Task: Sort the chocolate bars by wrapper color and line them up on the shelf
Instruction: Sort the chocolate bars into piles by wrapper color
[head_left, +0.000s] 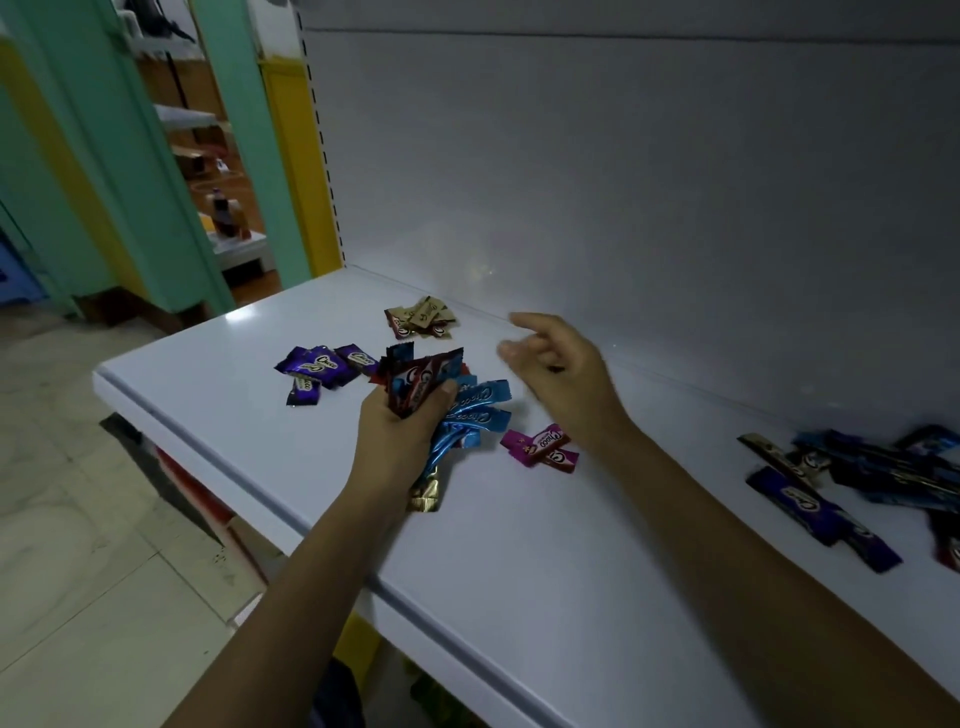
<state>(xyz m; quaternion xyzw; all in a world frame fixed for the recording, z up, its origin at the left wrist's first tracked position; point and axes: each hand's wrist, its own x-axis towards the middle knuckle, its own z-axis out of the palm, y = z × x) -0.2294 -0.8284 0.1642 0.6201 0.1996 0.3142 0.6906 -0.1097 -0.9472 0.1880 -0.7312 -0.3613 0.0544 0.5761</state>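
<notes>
My left hand (400, 431) grips a mixed bunch of chocolate bars (447, 405) over the white shelf (519, 545), with red, blue and gold wrappers fanning out of it. My right hand (561, 374) hovers just right of the bunch, fingers loosely spread and blurred, holding nothing. Purple bars (319, 371) lie in a small group to the left. Beige bars (422, 318) sit near the back panel. Two pink bars (543, 446) lie just below my right hand.
A loose pile of longer bars (862, 483) in blue, purple and gold lies at the far right of the shelf. The grey back panel (623, 182) rises behind. Green and yellow posts and a tiled floor are to the left.
</notes>
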